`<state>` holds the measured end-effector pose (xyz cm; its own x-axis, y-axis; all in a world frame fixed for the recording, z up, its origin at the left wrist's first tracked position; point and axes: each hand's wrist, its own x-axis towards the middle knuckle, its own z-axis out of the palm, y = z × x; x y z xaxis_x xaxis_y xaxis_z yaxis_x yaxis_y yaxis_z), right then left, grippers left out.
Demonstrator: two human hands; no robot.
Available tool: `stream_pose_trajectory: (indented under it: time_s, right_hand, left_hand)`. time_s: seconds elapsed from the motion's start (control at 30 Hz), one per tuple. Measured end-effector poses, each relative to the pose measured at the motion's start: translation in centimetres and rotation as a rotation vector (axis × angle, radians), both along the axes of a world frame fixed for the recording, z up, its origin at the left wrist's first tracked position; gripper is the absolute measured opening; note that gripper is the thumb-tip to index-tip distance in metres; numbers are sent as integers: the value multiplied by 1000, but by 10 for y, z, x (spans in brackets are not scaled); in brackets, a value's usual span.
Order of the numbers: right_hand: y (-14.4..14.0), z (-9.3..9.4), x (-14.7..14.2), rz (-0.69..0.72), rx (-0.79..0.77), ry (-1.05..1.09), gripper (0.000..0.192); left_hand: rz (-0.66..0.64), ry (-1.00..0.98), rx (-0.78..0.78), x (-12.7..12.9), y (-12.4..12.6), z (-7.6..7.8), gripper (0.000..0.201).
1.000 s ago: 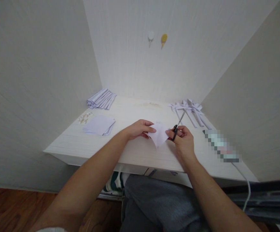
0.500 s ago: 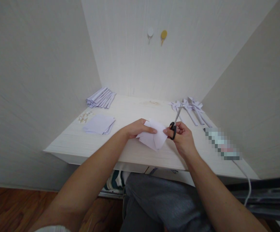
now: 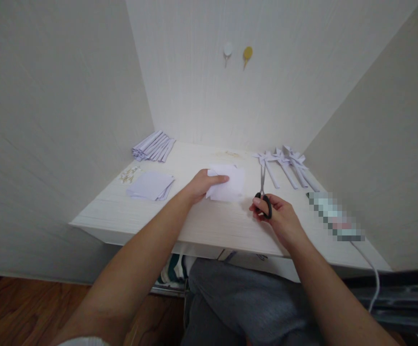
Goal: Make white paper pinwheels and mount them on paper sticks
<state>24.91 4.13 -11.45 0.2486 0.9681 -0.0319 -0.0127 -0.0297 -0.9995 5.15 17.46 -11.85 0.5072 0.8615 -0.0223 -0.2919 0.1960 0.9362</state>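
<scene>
My left hand (image 3: 204,185) grips the left part of a white sheet of paper (image 3: 232,186), thumb on top, above the middle of the desk. Slits or loose flaps show along its edges. To the right, my right hand (image 3: 279,211) is closed round the black handles of a pair of scissors (image 3: 263,180). Their blades point away from me and look shut, apart from the sheet. Behind the blades lie several paper pinwheels (image 3: 284,161) on rolled paper sticks. Left of my left hand rests a stack of paper squares (image 3: 149,186).
A bundle of rolled paper sticks (image 3: 153,146) lies at the back left of the white desk (image 3: 194,230). Small pale pieces (image 3: 129,174) are heaped near the left wall. At right is a blurred-out device (image 3: 335,216) with a white cable (image 3: 376,281). Two hooks (image 3: 247,54) hang on the wall.
My right hand has let go of the paper and drawn back toward me with the scissors. The sheet now lies flatter, held by my left hand alone.
</scene>
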Motion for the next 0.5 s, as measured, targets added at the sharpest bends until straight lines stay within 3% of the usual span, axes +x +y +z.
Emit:
stream_pose_trajectory:
  time_s: [0.23,0.5]
  right_hand:
    - [-16,3,-4,222,-168,-73,49]
    - [-15,-1,-5,220,-178,-143,52]
  left_hand:
    - [182,-75,-19,1,9,-4,40]
    - [185,-123,-27,0,7,-2,40]
